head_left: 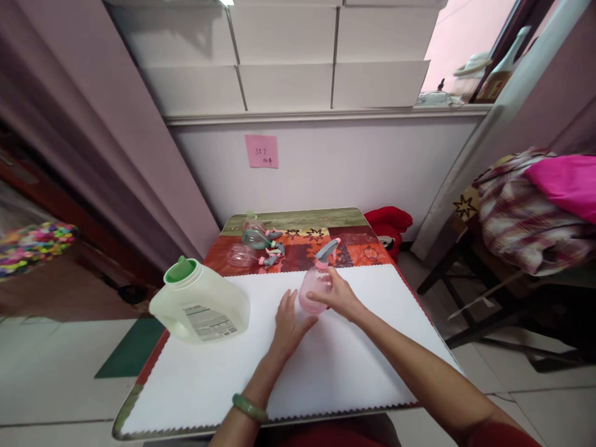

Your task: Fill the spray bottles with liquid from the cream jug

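Note:
A small pink spray bottle (313,287) with a grey trigger head stands upright on the white mat (223,379). My right hand (339,295) is closed around its body from the right side. My left hand (287,323) rests flat on the mat just left of the bottle, its fingers stretched out and its thumb near the bottle's base. A green bangle (250,408) sits on my left wrist. A big pale jug with a green cap (201,302) stands on the mat's left edge, away from both hands.
More small spray bottles (259,244), clear and green with pink and grey heads, lie at the table's far left. The table (298,221) has a red patterned cloth. A chair with piled clothes (535,211) stands at the right. A pink note (261,151) hangs on the wall.

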`<state>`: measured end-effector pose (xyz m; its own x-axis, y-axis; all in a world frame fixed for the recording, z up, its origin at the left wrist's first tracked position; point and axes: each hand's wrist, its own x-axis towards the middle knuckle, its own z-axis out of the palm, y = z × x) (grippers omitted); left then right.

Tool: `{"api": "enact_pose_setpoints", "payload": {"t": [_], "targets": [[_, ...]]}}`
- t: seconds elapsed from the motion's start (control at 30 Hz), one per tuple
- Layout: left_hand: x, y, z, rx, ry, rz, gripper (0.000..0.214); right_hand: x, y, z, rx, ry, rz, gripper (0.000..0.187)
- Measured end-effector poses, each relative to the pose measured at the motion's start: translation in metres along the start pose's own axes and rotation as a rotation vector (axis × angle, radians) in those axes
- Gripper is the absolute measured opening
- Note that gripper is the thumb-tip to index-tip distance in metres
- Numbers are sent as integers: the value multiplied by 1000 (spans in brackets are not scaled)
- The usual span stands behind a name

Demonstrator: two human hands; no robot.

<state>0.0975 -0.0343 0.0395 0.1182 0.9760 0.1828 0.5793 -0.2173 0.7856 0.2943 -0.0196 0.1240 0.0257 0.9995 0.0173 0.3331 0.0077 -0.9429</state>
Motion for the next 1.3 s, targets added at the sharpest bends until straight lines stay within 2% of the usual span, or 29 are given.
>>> {"api": "enact_pose_setpoints", "payload": {"t": [0.1, 0.23, 0.37, 0.47, 0.6, 0.73, 1.13, 1.3], "targets": [[8, -19, 0, 364, -34, 32, 86, 32, 30, -33, -58, 168, -46, 68], [6, -28, 5, 663, -71, 50, 80, 82, 61, -88, -156, 348, 19, 71], [3, -25, 10, 778, -104, 41, 82, 128, 88, -131, -268, 488, 115, 72], [5, -22, 10, 793, -113, 34, 82, 153, 104, -149, -341, 533, 194, 72], [6, -24, 9, 799, -107, 41, 81, 176, 119, -158, -411, 545, 235, 72], [5, -25, 9, 800, -101, 42, 79, 186, 127, -160, -449, 543, 252, 74], [0, -16, 6, 747, -169, -20, 83, 170, 139, -164, -451, 538, 259, 91], [-3, -15, 4, 739, -163, -18, 83, 175, 129, -164, -456, 527, 293, 83]]}}
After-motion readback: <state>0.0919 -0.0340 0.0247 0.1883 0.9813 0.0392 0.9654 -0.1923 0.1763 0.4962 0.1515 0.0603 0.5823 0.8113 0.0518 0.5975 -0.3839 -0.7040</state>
